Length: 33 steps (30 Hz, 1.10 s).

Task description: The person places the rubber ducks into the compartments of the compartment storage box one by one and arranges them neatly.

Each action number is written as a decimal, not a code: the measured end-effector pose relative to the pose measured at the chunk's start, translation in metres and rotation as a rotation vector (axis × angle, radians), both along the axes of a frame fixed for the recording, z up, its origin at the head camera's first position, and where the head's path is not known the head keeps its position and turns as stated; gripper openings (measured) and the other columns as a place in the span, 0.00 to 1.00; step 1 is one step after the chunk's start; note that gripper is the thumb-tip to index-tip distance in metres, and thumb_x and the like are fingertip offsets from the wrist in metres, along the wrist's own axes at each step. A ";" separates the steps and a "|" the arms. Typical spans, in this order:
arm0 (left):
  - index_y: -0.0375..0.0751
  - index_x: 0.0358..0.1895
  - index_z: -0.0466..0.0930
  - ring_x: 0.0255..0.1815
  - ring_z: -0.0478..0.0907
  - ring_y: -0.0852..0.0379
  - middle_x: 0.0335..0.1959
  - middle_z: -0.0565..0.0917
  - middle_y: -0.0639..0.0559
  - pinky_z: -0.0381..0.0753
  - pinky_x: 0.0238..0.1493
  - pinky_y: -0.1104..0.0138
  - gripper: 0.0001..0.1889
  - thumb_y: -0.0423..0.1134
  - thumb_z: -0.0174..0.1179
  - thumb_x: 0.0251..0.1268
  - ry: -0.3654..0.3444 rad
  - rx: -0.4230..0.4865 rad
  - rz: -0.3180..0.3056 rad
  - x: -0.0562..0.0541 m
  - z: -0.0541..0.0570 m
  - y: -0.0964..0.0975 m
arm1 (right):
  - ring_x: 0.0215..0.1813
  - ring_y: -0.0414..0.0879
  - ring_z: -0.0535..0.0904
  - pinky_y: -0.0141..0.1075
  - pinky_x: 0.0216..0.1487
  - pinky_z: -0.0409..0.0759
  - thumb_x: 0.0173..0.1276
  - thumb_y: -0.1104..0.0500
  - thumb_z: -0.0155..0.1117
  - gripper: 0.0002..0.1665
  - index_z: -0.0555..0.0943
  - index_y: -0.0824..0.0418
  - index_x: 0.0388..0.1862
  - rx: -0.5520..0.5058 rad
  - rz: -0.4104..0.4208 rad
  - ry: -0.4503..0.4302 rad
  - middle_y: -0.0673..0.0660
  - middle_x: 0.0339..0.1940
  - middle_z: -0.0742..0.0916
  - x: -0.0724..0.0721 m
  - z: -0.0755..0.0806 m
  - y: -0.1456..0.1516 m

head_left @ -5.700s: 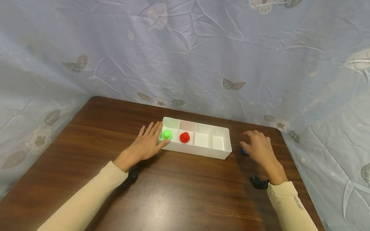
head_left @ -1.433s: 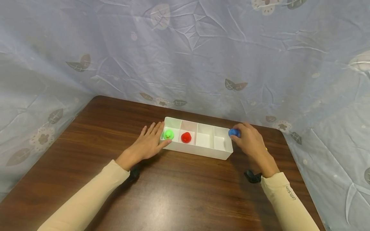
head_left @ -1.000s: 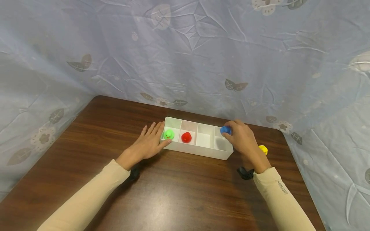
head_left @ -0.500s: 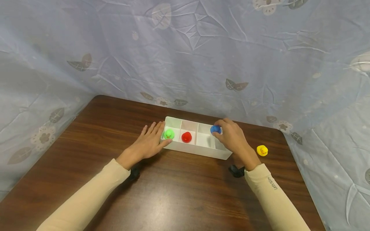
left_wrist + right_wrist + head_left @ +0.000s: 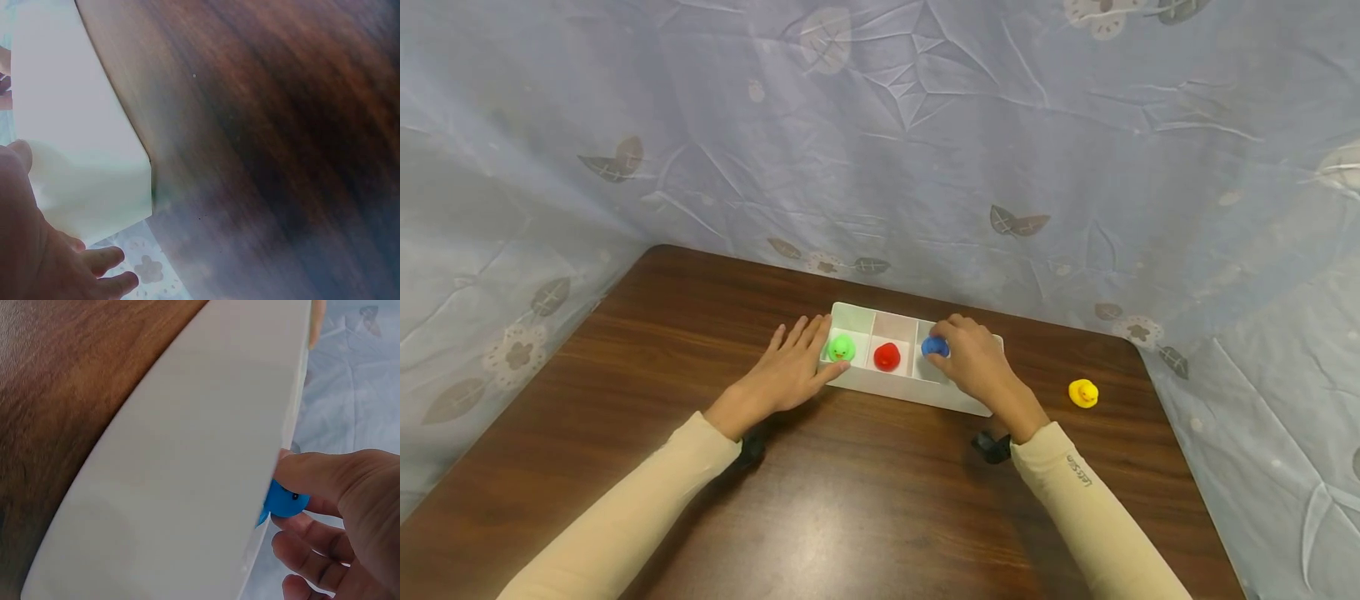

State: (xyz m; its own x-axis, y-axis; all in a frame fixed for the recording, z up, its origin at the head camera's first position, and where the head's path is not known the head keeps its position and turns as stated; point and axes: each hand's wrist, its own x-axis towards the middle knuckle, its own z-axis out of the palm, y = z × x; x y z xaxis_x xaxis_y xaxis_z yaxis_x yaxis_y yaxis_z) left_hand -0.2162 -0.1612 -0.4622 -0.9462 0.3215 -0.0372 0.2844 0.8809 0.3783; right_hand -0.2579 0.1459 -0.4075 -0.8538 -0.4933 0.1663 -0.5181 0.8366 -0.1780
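It's a pinch from the right hand (image 5: 973, 358), thumb on one side and fingers on the other, with the blue duck (image 5: 935, 347) caught between! The duck sits just off the palm, between nine and ten o'clock, over the third compartment from the left of the white tray (image 5: 895, 386). And here's the relation that counts: duck above slot, with the tray's long axis running from just past nine to just past three. The right hand is clearly the nearer. At the tray's nine o'clock end, the left hand (image 5: 782, 371) lies with fingers straight, touching the wall, thumb by the near edge. The red toy (image 5: 887, 357) sits one compartment over, about nine o'clock from the blue; the green duck (image 5: 842, 347) is beyond it. The yellow duck (image 5: 1083, 392) stands outside on the table (image 5: 805, 517), just past three from the right hand. Now, what's hidden? The right hand covers much of the tray's right end, and the right wrist view loses the blue duck's underside behind the wall, so floor contact? Can't tell! The left wrist view, washed out, shows no duck.
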 end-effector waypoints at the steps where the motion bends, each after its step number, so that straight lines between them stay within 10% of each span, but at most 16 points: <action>1: 0.38 0.89 0.34 0.91 0.42 0.32 0.90 0.46 0.35 0.40 0.87 0.32 0.50 0.71 0.39 0.83 -0.002 0.000 0.000 0.000 0.000 0.000 | 0.51 0.59 0.87 0.53 0.53 0.88 0.67 0.55 0.80 0.20 0.88 0.63 0.54 0.003 0.004 0.000 0.62 0.49 0.89 0.000 -0.001 -0.001; 33: 0.38 0.89 0.34 0.91 0.43 0.32 0.90 0.47 0.35 0.41 0.87 0.33 0.50 0.71 0.39 0.83 -0.010 -0.004 0.004 0.001 0.003 0.001 | 0.53 0.63 0.87 0.56 0.55 0.85 0.66 0.58 0.80 0.21 0.88 0.65 0.55 0.051 0.053 -0.011 0.63 0.50 0.91 -0.004 -0.009 -0.005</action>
